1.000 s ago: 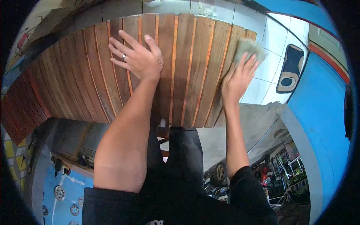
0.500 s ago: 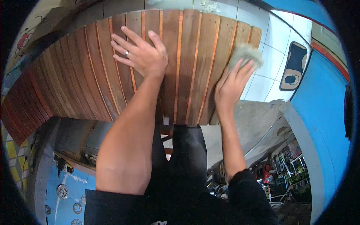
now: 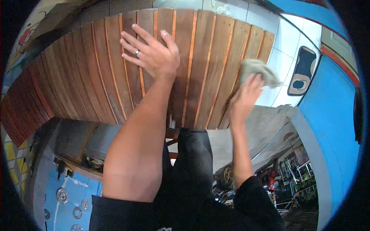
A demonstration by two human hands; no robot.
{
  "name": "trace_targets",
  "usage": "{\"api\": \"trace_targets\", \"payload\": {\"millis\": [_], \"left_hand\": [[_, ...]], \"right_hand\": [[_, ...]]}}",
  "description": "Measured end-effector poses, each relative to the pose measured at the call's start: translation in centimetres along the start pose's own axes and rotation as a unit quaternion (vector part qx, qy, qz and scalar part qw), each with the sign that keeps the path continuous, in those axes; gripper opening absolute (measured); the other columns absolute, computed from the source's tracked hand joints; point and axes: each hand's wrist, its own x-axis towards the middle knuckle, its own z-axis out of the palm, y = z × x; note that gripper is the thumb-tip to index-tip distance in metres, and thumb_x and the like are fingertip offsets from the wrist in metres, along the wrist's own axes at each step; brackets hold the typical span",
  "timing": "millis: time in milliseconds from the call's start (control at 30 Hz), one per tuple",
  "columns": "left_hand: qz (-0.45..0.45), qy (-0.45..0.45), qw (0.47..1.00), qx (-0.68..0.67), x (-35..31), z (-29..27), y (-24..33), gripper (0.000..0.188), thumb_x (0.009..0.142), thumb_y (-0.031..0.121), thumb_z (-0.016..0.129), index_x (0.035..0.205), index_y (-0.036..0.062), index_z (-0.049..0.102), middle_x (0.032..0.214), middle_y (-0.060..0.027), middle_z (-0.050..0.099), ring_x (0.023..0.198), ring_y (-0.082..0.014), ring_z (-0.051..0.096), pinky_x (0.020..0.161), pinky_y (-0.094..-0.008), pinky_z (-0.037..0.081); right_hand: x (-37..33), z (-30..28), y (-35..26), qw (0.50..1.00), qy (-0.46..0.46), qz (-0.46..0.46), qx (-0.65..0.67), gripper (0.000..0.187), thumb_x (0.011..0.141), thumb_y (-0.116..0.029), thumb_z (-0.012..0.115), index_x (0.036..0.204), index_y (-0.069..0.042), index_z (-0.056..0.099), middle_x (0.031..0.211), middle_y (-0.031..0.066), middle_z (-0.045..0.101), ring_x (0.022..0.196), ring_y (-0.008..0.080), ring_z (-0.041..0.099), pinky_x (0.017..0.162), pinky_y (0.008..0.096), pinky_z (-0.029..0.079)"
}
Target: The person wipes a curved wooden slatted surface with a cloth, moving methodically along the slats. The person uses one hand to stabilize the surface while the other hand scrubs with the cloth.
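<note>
A long panel of brown wooden slats (image 3: 200,69) stretches across in front of me, with lighter orange gaps between the slats. My left hand (image 3: 156,54) lies flat on the slats left of the middle, its fingers spread and a ring on one of them. Near the panel's right end, my right hand (image 3: 248,94) grips a crumpled grey-green cloth (image 3: 260,71). The cloth overlaps the outermost slats and sticks out past them on the right. Motion smears the right fingers somewhat, and the cloth's underside is hidden.
White floor tiles (image 3: 279,63) lie beyond the panel's right end, with a dark and beige mat (image 3: 301,71) on them. A blue wall (image 3: 331,115) rises at the right. Cluttered parts (image 3: 296,177) fill the lower right. Metal discs (image 3: 62,195) hang on blue at the lower left.
My right hand and the cloth have moved slightly right and toward me. My left hand stays on the same area of slats, while the whole view has shifted a little.
</note>
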Motion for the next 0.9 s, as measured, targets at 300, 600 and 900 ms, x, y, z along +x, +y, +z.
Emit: {"api": "trace_targets", "payload": {"millis": [300, 600, 900], "left_hand": [[0.008, 0.008, 1.000, -0.015, -0.4, 0.5, 0.3, 0.076, 0.094, 0.045, 0.041, 0.152, -0.0009, 0.022, 0.156, -0.0323, 0.011, 0.146, -0.0464, 0.010, 0.114, -0.0641, 0.006], [0.023, 0.015, 0.999, -0.033, -0.5, 0.0, -0.7, 0.075, 0.095, 0.045, 0.040, 0.151, -0.0018, 0.024, 0.155, -0.0339, 0.014, 0.145, -0.0487, 0.010, 0.113, -0.0655, 0.008], [0.010, 0.034, 0.999, -0.008, -0.4, 1.1, -0.3, 0.076, 0.095, 0.047, 0.039, 0.151, -0.0019, 0.022, 0.154, -0.0340, 0.016, 0.145, -0.0468, 0.013, 0.114, -0.0640, 0.012]], "right_hand": [[9.1, 3.2, -6.7, 0.990, 0.085, -0.098, 0.050, 0.052, 0.092, -0.013, 0.053, 0.142, -0.004, 0.044, 0.150, 0.0228, 0.039, 0.138, 0.0389, 0.038, 0.111, 0.0548, 0.030], [-7.2, 0.1, -0.6, 0.997, -0.050, 0.063, -0.003, 0.052, 0.097, -0.013, 0.047, 0.147, 0.000, 0.037, 0.152, 0.0240, 0.035, 0.139, 0.0439, 0.032, 0.112, 0.0587, 0.024], [2.4, 3.4, -11.4, 0.997, 0.009, -0.074, 0.015, 0.047, 0.091, -0.016, 0.049, 0.137, -0.007, 0.052, 0.143, 0.0178, 0.050, 0.132, 0.0356, 0.046, 0.108, 0.0580, 0.032]]}}
